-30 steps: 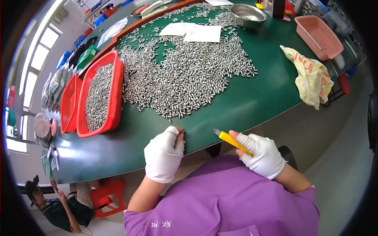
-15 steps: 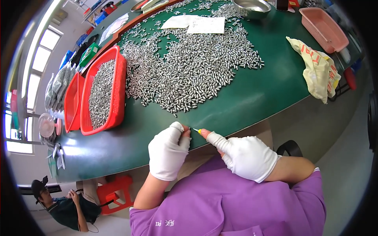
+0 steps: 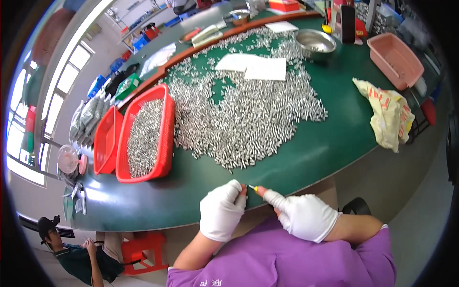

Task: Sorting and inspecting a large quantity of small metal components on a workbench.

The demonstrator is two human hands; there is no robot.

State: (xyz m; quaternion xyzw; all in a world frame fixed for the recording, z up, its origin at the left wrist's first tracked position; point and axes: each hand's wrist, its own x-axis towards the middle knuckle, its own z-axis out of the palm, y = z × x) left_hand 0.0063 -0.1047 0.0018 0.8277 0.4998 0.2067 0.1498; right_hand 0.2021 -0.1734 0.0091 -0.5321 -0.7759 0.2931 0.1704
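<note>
a small metal piece is pinched in the left hand (image 3: 222,210) against a yellow tool (image 3: 254,188) gripped by the right hand (image 3: 303,216), while a large heap of metal pieces (image 3: 248,119) is left unsorted on the table (image 3: 315,153) beside a part-filled red basket (image 3: 165,138).

Bright daylight from windows (image 3: 28,119) at left; glare on the green worktop (image 3: 325,153); fisheye bending, dark rim.

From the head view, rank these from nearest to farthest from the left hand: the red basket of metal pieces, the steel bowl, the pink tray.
Measured from the left hand:
1. Red basket of metal pieces, on the table's left side, just up and left of the hand.
2. Steel bowl, far across the table, beyond the pile.
3. Pink tray, at the far right edge.
</note>
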